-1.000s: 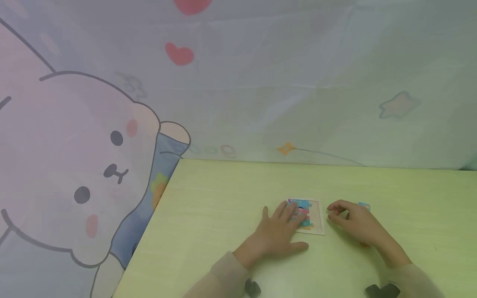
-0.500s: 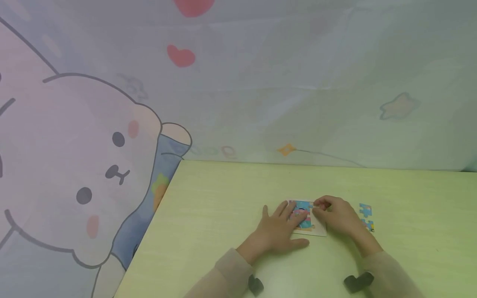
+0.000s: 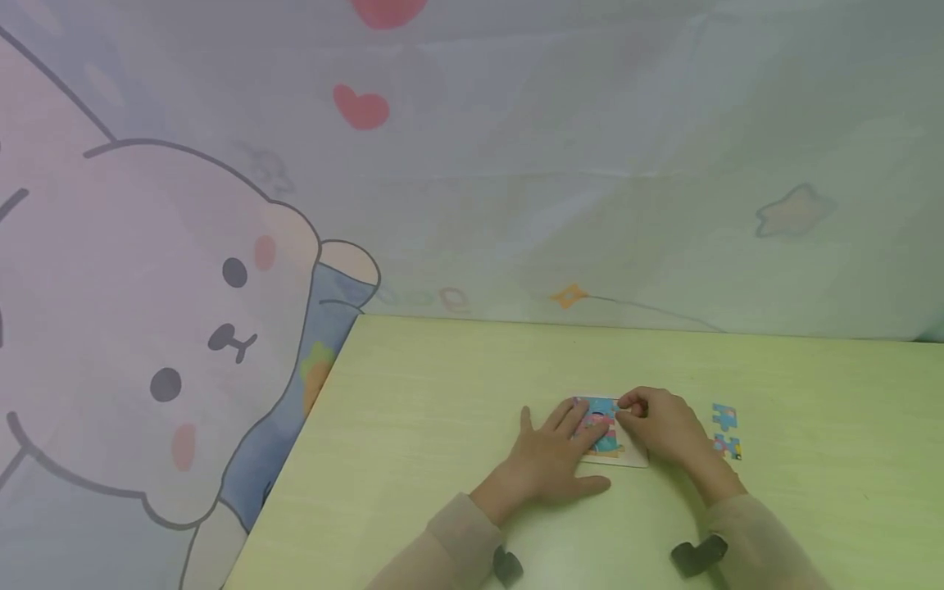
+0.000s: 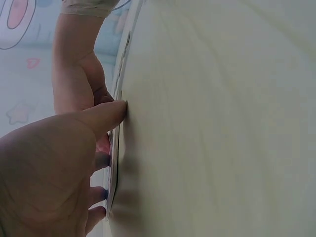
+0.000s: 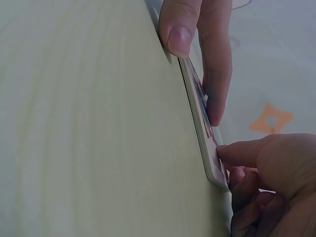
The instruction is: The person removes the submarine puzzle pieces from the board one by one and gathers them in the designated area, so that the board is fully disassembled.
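A small jigsaw puzzle board (image 3: 627,460) with a pale frame lies on the table. Joined pieces in blue and pink (image 3: 606,445) fill its left part, while bare board shows on the right. My left hand (image 3: 547,464) rests over the left side with fingers spread, its fingertips on the picture; in the left wrist view its thumb (image 4: 111,114) is at the board's near edge. My right hand (image 3: 667,426) is at the upper right of the board, thumb and forefinger pinching a puzzle piece against it. The fingers mostly hide that piece; the other fingers are curled.
Two loose blue puzzle pieces, an upper one (image 3: 724,416) and a lower one (image 3: 730,447), lie right of my right hand. The pale yellow-green table (image 3: 442,377) ends at a printed cloth backdrop (image 3: 516,164). Dark wrist devices show near both sleeves.
My right hand has moved left from beside the board onto its upper right, uncovering the two loose pieces. In the last half second it has barely shifted. My left hand stays in place.
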Demonstrator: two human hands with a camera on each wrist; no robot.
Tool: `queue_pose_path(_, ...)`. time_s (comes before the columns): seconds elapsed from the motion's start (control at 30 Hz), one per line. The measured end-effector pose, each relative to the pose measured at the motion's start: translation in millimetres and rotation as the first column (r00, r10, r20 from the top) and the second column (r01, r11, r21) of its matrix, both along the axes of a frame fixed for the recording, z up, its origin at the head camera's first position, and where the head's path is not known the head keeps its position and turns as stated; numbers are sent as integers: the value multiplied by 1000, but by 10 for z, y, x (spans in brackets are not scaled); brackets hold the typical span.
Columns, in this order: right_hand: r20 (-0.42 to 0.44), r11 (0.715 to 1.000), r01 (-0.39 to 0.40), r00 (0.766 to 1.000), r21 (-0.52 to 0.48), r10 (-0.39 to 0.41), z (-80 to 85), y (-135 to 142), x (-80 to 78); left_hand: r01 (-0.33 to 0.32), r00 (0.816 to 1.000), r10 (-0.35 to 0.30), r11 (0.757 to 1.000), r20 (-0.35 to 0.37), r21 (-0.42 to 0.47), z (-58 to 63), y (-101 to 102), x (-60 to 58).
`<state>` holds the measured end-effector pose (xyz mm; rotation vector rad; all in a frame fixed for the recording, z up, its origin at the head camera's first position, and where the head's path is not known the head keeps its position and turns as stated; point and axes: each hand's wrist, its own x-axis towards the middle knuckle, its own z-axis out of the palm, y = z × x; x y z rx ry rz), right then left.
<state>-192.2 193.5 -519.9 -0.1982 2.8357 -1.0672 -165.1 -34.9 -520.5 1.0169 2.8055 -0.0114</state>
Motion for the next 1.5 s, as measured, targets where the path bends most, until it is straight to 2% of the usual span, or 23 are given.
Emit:
queue_pose_path(0.5, 5, 999, 2, 1000, -32, -1, 24, -20, 45, -3, 1000, 3, 1000, -8, -4, -1, 15, 5)
queue_pose_path(0.9, -17, 999, 11, 1000, -40, -11, 18, -2, 40, -13, 1000, 13, 1000, 15, -2, 54, 25, 22)
queue_pose_path(1.17, -8, 995, 28, 1000, -93, -29, 2, -16, 32, -19, 1000, 19, 1000, 17, -4, 56, 27, 19)
queue_pose_path(1.5, -76, 993, -17, 997, -116, 8, -43, -13, 3, -20, 1000, 20, 1000, 19, -15, 57, 33, 19)
